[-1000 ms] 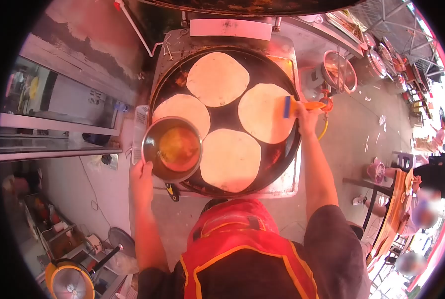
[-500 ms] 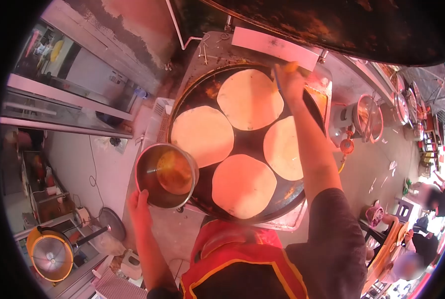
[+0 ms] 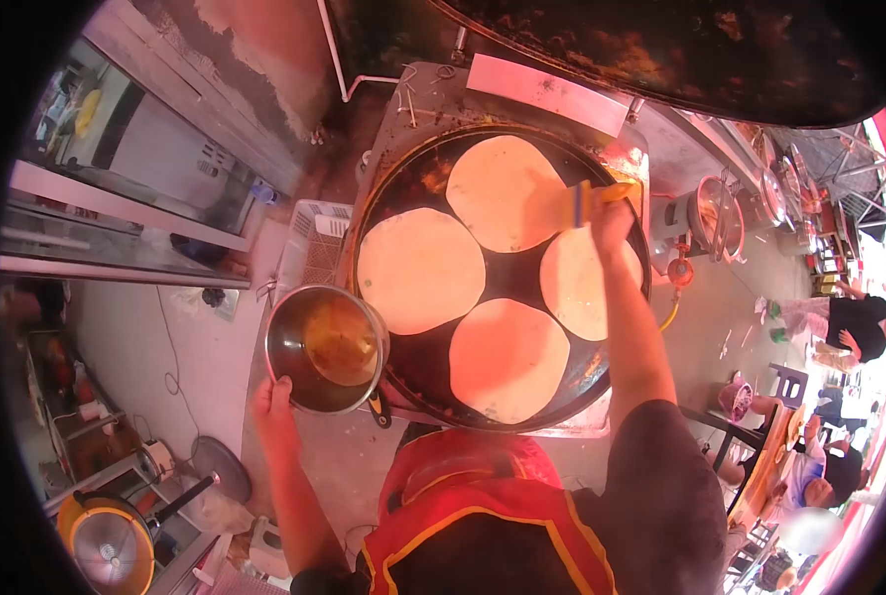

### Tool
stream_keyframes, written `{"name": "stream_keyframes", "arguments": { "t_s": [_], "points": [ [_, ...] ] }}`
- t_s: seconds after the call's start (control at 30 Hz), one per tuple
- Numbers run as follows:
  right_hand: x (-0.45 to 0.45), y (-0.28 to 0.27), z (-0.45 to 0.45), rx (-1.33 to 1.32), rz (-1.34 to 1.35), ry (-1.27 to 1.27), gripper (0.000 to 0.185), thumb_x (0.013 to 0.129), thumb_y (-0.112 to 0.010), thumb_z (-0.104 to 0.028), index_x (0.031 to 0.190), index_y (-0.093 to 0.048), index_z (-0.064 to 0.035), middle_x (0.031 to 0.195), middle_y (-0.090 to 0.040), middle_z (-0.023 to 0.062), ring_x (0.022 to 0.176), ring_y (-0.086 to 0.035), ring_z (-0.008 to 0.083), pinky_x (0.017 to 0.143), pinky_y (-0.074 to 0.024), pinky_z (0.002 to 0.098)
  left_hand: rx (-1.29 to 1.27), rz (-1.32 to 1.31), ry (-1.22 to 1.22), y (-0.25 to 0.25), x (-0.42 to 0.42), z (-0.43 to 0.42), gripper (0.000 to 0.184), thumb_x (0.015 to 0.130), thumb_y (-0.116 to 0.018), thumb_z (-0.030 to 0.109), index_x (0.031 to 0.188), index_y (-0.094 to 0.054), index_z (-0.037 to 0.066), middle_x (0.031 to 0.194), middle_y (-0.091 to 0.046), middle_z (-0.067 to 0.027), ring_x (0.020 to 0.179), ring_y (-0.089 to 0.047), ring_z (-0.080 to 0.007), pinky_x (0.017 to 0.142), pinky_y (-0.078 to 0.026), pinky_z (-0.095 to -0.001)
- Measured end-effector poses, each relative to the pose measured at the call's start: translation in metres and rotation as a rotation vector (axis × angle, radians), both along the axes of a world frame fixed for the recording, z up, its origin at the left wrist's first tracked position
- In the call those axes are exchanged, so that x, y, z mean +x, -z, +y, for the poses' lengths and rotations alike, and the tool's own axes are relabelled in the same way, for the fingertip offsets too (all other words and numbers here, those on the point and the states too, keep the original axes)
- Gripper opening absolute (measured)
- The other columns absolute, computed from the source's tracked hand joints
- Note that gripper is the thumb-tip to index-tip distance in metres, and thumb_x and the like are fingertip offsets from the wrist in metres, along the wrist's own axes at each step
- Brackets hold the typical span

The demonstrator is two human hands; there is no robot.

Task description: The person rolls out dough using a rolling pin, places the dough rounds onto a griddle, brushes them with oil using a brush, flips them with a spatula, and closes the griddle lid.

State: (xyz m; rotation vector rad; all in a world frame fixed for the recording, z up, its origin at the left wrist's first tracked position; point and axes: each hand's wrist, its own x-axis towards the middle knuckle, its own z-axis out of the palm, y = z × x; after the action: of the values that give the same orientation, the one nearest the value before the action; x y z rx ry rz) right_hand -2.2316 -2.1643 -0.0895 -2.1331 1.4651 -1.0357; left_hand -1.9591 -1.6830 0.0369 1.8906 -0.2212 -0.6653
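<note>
My left hand (image 3: 276, 405) is closed on the rim of a metal bowl (image 3: 282, 347), which holds a yellowish-brown liquid (image 3: 342, 337) like oil. The bowl is at the left edge of a large round black griddle (image 3: 498, 270). My right hand (image 3: 614, 224) grips the yellow handle of a flat brush (image 3: 574, 206). Its blurred bristles are at the right edge of the far flatbread (image 3: 503, 188); contact is hard to tell. Several pale round flatbreads lie on the griddle, among them a left one (image 3: 420, 270), a near one (image 3: 508, 360) and a right one (image 3: 574, 283), partly covered by my forearm.
A dark, scorched lid (image 3: 681, 59) hangs above the griddle's far side. Beside the griddle are a white plastic basket (image 3: 316, 233) on the left and a metal pot (image 3: 716, 218) on the right. A black-and-yellow handle (image 3: 379, 409) sticks out by the bowl. People are at the far right.
My right hand and the brush have moved toward me and slightly right, from the far flatbread's upper right to its right edge. The bowl stays in my left hand. The view has shifted a little.
</note>
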Motion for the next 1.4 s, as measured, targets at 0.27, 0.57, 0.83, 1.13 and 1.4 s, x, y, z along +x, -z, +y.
{"name": "stream_keyframes", "arguments": {
  "t_s": [0.27, 0.57, 0.83, 1.13, 1.4],
  "points": [
    [0.124, 0.016, 0.194, -0.125, 0.143, -0.79, 0.024, 0.08, -0.063, -0.015, 0.103, -0.064, -0.0095, 0.103, -0.064, 0.0147, 0.094, -0.063, 0.0317, 0.075, -0.0527, 0.0398, -0.036, 0.065, -0.082, 0.003, 0.018, 0.027, 0.024, 0.094, -0.055, 0.021, 0.103, -0.065, 0.001, 0.079, -0.056, 0.0051, 0.065, -0.044, -0.0033, 0.057, -0.033, -0.0216],
    [0.198, 0.053, 0.143, 0.649, -0.458, -0.574, 0.012, 0.092, -0.051, -0.008, 0.088, -0.062, -0.0049, 0.077, -0.059, 0.0027, 0.066, -0.056, 0.0126, 0.058, -0.0425, 0.0253, 0.059, -0.042, -0.117, -0.006, 0.019, 0.076, 0.021, 0.093, -0.055, 0.019, 0.096, -0.067, 0.002, 0.076, -0.059, 0.0055, 0.068, -0.049, -0.0025, 0.059, -0.037, -0.0202],
    [0.183, -0.003, 0.222, 0.017, 0.132, -1.071, 0.03, 0.08, -0.061, -0.011, 0.109, -0.065, -0.004, 0.101, -0.064, 0.018, 0.095, -0.063, 0.0312, 0.081, -0.0512, 0.0399, -0.017, -0.009, -0.168, 0.0, 0.014, 0.091, 0.02, 0.093, -0.055, 0.018, 0.1, -0.067, 0.003, 0.079, -0.059, 0.005, 0.07, -0.05, -0.0029, 0.062, -0.039, -0.0207],
    [0.084, 0.033, 0.136, 0.569, -0.336, -0.435, 0.028, 0.092, -0.053, -0.023, 0.086, -0.063, 0.0015, 0.074, -0.065, 0.0121, 0.068, -0.065, 0.0232, 0.06, -0.0501, 0.0334, 0.012, -0.002, -0.149, -0.008, 0.011, 0.087, 0.021, 0.093, -0.055, 0.018, 0.1, -0.066, 0.002, 0.082, -0.06, 0.0033, 0.074, -0.051, -0.0036, 0.063, -0.04, -0.0205],
    [0.083, -0.043, 0.299, 0.319, 0.255, -0.942, 0.028, 0.083, -0.057, -0.004, 0.111, -0.064, -0.0035, 0.11, -0.066, 0.0131, 0.098, -0.065, 0.0251, 0.078, -0.0519, 0.033, 0.01, 0.016, -0.102, 0.002, 0.012, 0.065, 0.019, 0.092, -0.055, 0.017, 0.096, -0.066, 0.002, 0.078, -0.059, 0.0036, 0.071, -0.051, -0.0042, 0.063, -0.039, -0.0201]
  ]
}}
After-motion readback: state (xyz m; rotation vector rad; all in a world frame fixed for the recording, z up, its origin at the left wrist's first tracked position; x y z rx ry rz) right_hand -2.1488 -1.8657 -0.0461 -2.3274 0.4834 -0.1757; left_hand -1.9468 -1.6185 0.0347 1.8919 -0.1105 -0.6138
